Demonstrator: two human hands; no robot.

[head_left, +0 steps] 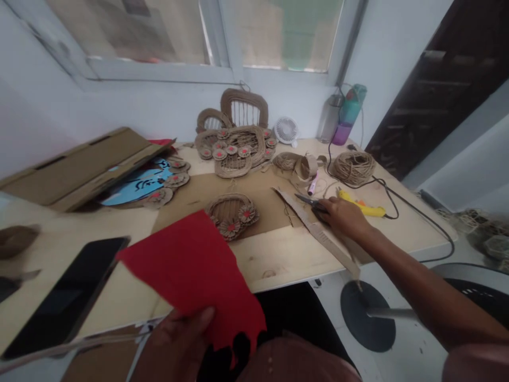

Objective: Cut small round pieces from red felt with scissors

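red sheet (191,270) in l. hand (181,331), scissors (314,203) in r. hand (344,215)

head view: l. thumb on top, fingers under, pinching the red sheet nr its lower end, which hangs past the counter (266,260) over the lap. bottom edge has rounded bits cut out. r. fingers curled round the scissors' handles, blades pointing away over/nr a cardboard strip (318,233); can't tell how firm the grip is.

risks, my guess: thin bits btwn the cut-outs could tear if the sheet's tugged or bent there. its far corner overlaps the round twine piece (230,212) in view (can't tell if touching), so a careless sweep might catch the paper-like flowers. strip sticks out past the front edge; a bump from the r. forearm cd tip it off. yellow glue gun (366,207) is just beside the r. hand: if hot (can't tell), a slip = burn, & its black cord (429,233) could snag the arm.
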